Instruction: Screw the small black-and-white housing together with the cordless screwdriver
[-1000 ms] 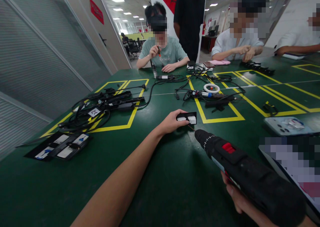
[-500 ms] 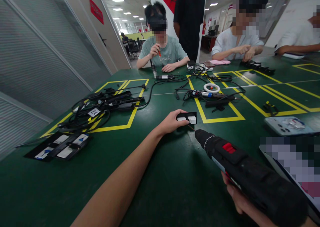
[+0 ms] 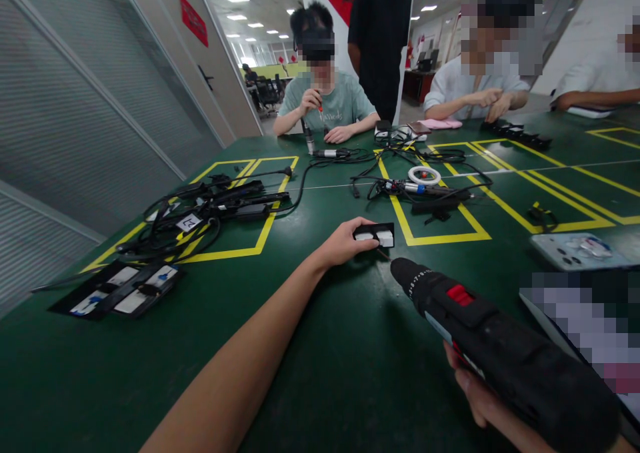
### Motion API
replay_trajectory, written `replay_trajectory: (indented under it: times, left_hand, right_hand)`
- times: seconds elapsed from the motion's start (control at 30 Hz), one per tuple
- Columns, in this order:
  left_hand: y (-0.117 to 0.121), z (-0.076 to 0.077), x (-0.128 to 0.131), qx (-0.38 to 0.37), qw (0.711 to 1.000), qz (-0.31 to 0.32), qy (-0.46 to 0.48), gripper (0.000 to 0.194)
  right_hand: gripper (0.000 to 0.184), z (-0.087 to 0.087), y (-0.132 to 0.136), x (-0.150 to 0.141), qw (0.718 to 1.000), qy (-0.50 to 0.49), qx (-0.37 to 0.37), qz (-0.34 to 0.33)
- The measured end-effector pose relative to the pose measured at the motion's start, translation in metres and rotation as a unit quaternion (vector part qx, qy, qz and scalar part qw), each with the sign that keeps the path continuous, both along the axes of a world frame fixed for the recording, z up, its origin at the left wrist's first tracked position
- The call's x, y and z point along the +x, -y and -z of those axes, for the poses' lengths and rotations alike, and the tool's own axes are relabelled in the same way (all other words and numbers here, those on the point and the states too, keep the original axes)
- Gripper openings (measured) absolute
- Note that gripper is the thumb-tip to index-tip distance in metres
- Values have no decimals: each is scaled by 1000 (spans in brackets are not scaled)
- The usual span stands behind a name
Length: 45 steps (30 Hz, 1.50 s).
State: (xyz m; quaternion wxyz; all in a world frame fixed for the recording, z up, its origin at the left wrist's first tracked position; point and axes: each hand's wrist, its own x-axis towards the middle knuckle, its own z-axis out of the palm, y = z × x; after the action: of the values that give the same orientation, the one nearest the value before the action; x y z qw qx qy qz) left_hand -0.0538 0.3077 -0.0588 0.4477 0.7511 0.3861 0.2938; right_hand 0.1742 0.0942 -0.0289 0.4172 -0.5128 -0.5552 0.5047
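My left hand (image 3: 346, 242) is closed on a small black plate with white blocks (image 3: 385, 237), held upright at the green table's middle. In my right hand (image 3: 473, 390) is a black cordless drill (image 3: 480, 326) with a red switch on top. Its thin bit points up and left and reaches the lower edge of the plate, beside my left thumb. Whether the tip touches the plate or the thumb hides it, I cannot tell. The drill body covers most of my right fingers.
Black cables and parts (image 3: 225, 203) lie at left, near black panels with white pads (image 3: 125, 290). Further back are more cables, a white ring (image 3: 424, 176) and a cylindrical tool. A phone (image 3: 575, 250) rests at right. Several people are around the table's far side.
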Motion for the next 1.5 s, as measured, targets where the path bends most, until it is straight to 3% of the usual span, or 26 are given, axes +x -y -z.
replay_trajectory:
  times: [0.13,0.3,0.57,1.27,1.5]
  left_hand:
    - [0,0,0,5,1000,-1,-2,43]
    - [1,-2,0,-2,1000,1,0,43]
    - [2,-3,0,-1,1000,3,-2,44]
    - [0,0,0,6,1000,-2,-6,44]
    - [1,0,0,0,1000,1,-1,45]
  right_hand:
    - [30,10,-8,-2,1000,-7,-6,9]
    - [9,-5,0,1,999,17,-21,-22]
    - [16,-20,6,-1,998,28,-34,-53]
    - [14,-21,7,-3,999,33,-24,-33]
    - [17,-11,2,1,999,34,-35,7]
